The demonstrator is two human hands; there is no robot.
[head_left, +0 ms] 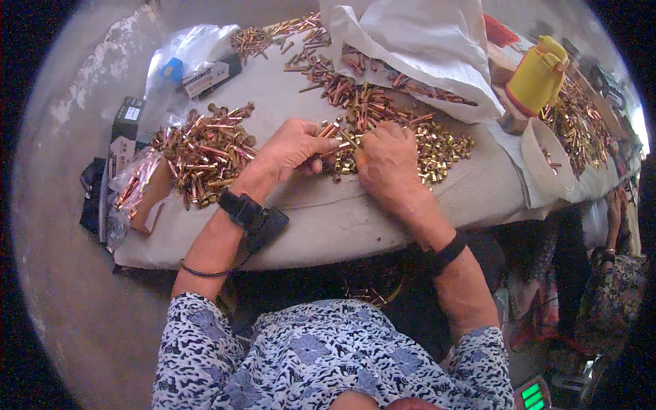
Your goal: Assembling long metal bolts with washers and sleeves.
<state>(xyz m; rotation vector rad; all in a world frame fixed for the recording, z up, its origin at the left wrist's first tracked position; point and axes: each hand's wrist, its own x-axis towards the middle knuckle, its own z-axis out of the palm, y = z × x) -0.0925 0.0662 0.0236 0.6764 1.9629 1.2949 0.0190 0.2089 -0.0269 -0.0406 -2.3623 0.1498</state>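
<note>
My left hand [297, 149] is closed round a few copper-coloured bolts [329, 130] at the middle of the table. Close against it, my right hand [388, 158] is pinched shut beside a thin brass-coloured rod [349, 139] that slants between the two hands. The fingers hide what the right hand grips. Small brass-coloured sleeves [447, 152] lie heaped beside and under the right hand. Loose copper-coloured bolts [362, 102] spread out just beyond both hands. Left of my left wrist is a pile of bolts with washers and sleeves on them [205, 154].
A white sack [430, 48] spilling bolts lies at the back. To the right are a yellow jug-like container [536, 78], a white tub [547, 160] and more bolts [577, 130]. Small boxes [128, 119] and clear plastic bags [198, 44] line the left side.
</note>
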